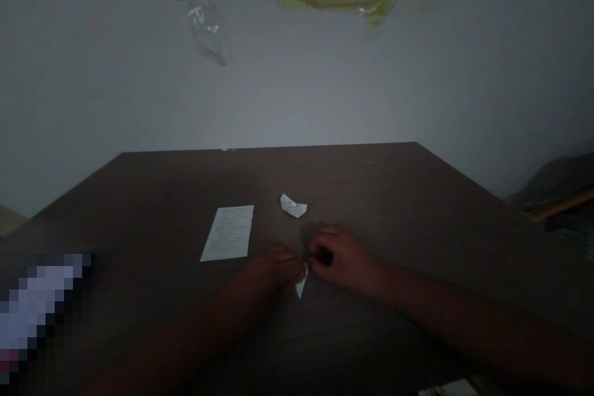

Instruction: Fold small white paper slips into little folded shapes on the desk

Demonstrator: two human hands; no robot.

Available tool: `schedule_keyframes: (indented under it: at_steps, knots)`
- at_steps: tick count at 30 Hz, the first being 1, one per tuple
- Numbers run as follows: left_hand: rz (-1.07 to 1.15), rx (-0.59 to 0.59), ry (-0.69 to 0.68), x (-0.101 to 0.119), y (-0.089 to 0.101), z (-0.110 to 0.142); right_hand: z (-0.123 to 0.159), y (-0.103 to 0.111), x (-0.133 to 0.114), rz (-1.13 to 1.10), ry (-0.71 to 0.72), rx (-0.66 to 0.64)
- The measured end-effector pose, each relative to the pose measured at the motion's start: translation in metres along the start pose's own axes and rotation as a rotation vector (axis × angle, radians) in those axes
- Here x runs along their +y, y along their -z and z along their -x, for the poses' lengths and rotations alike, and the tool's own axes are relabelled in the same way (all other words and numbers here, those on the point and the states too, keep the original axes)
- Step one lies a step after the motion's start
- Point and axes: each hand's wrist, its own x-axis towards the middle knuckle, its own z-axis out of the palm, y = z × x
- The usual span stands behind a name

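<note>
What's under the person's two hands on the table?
A folded white paper sticks out below the left hand and right hand, on the dark wood table. The rest of the paper and the tabletop beneath the fingers are covered, so they cannot be seen.

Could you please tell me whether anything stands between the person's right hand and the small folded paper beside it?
Nothing visible does: the right hand meets the top of the folded white paper, with the left hand at its other side. The other folded paper scrap lies farther off, beyond the hands.
</note>
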Motion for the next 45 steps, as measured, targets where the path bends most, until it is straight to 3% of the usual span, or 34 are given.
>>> schedule_keyframes:
  at_steps: [8,14,20,24,28,31,36,45]
  knots:
    - [0.006,-0.027,-0.025,-0.002,0.003,-0.001,-0.001,0.001,-0.001,0.037,-0.057,-0.034]
    - [-0.024,-0.018,-0.011,-0.006,-0.007,0.001,0.002,0.003,0.001,0.072,0.009,-0.023]
    - [-0.15,0.048,0.076,0.0,-0.008,0.008,0.01,0.008,-0.01,0.07,0.143,-0.149]
    - [-0.099,0.0,0.167,0.011,-0.002,0.01,0.009,0.008,-0.013,0.041,0.155,-0.158]
    - [-0.073,0.016,0.199,0.008,-0.008,0.007,0.008,0.004,-0.01,0.001,0.157,-0.113]
    - [-0.081,0.037,0.2,0.004,-0.013,0.007,0.008,0.002,-0.008,-0.07,0.136,-0.053]
    - [0.078,0.225,0.22,0.0,-0.011,0.006,0.011,0.001,-0.01,-0.301,-0.013,0.08]
    - [0.308,0.356,0.223,0.007,-0.012,-0.001,0.013,-0.008,-0.012,-0.791,-0.192,0.089]
